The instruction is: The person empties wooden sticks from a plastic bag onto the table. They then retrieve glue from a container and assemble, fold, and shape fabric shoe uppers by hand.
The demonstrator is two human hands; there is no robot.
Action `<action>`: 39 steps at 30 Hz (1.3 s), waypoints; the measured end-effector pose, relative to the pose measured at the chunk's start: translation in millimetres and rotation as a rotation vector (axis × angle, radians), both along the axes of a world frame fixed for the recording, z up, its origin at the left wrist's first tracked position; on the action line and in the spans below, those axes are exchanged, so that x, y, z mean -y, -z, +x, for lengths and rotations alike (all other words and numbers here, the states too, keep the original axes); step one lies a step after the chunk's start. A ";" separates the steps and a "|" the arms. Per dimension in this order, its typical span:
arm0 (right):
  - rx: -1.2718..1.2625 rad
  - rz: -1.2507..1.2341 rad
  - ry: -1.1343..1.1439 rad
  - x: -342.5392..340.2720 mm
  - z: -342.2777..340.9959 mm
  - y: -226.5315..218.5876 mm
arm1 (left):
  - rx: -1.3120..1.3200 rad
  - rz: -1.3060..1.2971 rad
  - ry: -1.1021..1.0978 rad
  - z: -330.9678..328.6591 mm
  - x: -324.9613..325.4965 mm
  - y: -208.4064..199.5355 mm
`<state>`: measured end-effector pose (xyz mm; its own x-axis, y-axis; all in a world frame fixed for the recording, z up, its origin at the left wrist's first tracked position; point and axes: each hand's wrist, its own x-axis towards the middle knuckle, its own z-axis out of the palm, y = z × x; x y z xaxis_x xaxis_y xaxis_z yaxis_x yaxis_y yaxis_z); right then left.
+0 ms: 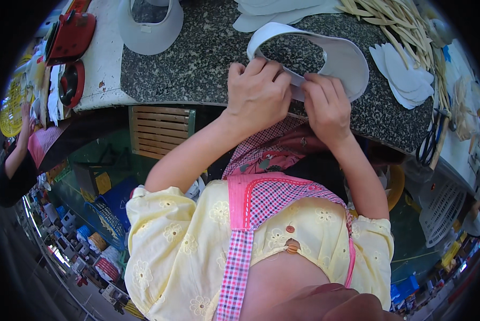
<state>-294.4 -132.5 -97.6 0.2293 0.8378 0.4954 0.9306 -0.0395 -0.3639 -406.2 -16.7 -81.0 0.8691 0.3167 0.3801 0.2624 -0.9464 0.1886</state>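
Note:
A white visor-shaped band with a curved brim lies on the speckled granite counter, close to its front edge. My left hand presses on the near part of the band with its fingers bent over it. Beside it, my right hand pinches the same near edge. The two hands almost touch, and they hide the part of the band beneath them.
A second white visor rests at the back left. Flat white cut pieces and pale thin sticks lie at the right, with black scissors near the counter edge. A red tool sits far left. Another person stands at left.

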 end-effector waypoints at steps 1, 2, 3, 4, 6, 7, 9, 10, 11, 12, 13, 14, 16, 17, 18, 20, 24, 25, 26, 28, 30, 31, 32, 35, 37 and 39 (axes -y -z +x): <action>0.040 0.075 -0.011 3.2 -5.3 1.1 | -0.001 0.002 0.001 -0.4 -0.3 1.3; 0.079 0.151 -0.022 7.6 -11.1 2.9 | -0.012 0.006 -0.016 -1.0 -1.0 2.2; 0.102 0.059 -0.051 17.2 -17.2 5.8 | -0.022 0.006 -0.033 -1.2 0.4 3.0; 0.112 -0.014 -0.030 21.4 -24.3 6.5 | -0.023 0.003 -0.034 -1.0 -0.4 4.1; 0.120 -0.086 -0.010 20.7 -33.6 6.6 | 0.056 0.059 0.019 -0.1 -5.7 6.2; 0.132 -0.125 0.053 19.2 -36.0 6.4 | 0.053 0.061 0.018 0.8 -6.4 5.7; 0.140 -0.163 0.114 18.9 -38.2 11.9 | 0.029 0.141 0.050 3.0 -7.6 4.8; 0.196 -0.144 0.144 19.9 -39.0 18.9 | 0.025 0.143 0.049 4.2 -9.2 5.2; 0.253 -0.125 0.174 19.7 -39.1 23.2 | 0.032 0.157 0.043 5.8 -11.3 6.0; 0.250 -0.125 0.176 18.5 -38.8 23.8 | 0.040 0.169 0.039 7.5 -13.1 6.5; 0.341 -0.119 0.190 17.4 -38.5 24.4 | 0.037 0.170 0.041 10.6 -15.3 7.4; 0.433 -0.112 0.204 16.9 -38.5 24.6 | 0.065 0.157 0.006 14.6 -17.4 8.4; 0.454 -0.162 0.197 17.9 -39.0 27.7 | 0.095 0.146 -0.031 21.0 -17.3 9.0; 0.476 -0.211 0.186 18.3 -39.1 29.2 | 0.095 0.145 -0.028 20.7 -17.3 10.6; 0.476 -0.210 0.186 18.1 -38.8 29.2 | 0.112 0.159 -0.005 17.4 -16.9 12.2; 0.442 -0.163 0.203 17.3 -37.1 29.0 | 0.128 0.174 0.019 10.7 -16.3 15.1; 0.197 -0.108 0.182 17.6 -30.6 8.1 | 0.175 0.165 0.174 -4.5 -7.9 24.6; 0.170 -0.003 0.068 22.8 -22.4 2.4 | 0.159 0.148 0.170 -7.0 -2.2 25.0; 0.142 0.102 -0.046 23.7 -16.7 -3.3 | 0.155 0.147 0.163 -8.2 -1.7 23.3; 0.127 0.161 -0.100 17.1 -8.9 -15.2 | 0.087 0.193 0.156 -5.7 -0.3 18.0; 0.007 0.171 -0.177 0.0 1.6 -15.3 | 0.082 0.191 0.178 -8.6 -0.8 19.0; -0.027 -0.030 -0.138 -1.3 5.1 -20.8 | 0.076 0.193 0.202 -8.8 -1.6 19.1; 0.006 -0.079 -0.162 1.6 10.9 -14.5 | 0.080 0.192 0.200 -7.7 -1.0 18.4; 0.068 -0.126 -0.220 10.3 21.5 -3.1 | 0.032 0.186 0.198 -11.3 3.3 16.0; 0.096 -0.135 -0.231 14.6 20.7 -4.0 | -0.052 0.183 0.201 -14.7 6.0 16.1; 0.188 -0.238 -0.218 17.3 19.4 -6.5 | -0.119 0.124 0.216 -19.7 8.1 15.1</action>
<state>-275.1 -149.8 -91.1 -0.0432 0.9539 0.2970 0.9762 0.1035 -0.1904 -425.9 -24.9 -96.1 0.9524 0.0763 0.2953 0.0650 -0.9967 0.0479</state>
